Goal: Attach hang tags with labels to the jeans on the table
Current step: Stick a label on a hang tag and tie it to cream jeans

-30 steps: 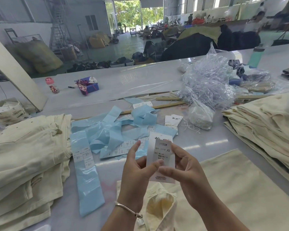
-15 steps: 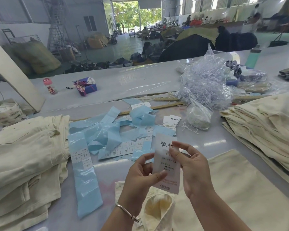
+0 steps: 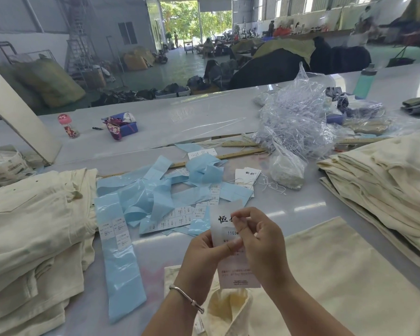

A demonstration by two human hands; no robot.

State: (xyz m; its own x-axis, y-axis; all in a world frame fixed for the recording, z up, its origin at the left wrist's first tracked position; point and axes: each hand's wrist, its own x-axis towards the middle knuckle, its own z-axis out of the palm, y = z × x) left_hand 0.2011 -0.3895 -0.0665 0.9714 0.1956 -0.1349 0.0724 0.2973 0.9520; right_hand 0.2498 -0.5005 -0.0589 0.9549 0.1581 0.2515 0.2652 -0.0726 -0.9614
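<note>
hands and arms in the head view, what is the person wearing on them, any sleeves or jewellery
Both forearms are bare as far as the frame shows; no sleeves are in view. The left hand has a thin silver-coloured bangle at the wrist, with small knobbed ends at its opening. The right hand and its wrist show no bracelet or watch. No gloves; no rings are visible.

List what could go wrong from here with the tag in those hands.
1. The left hand and right hand pinch the hang tag in mid-air; pressing a label on unsupported could leave it crooked or creased.
2. The right fingers cover part of the print, so the label might hide it.
3. The loose blue backing strips lie close and could catch stray labels.
</note>
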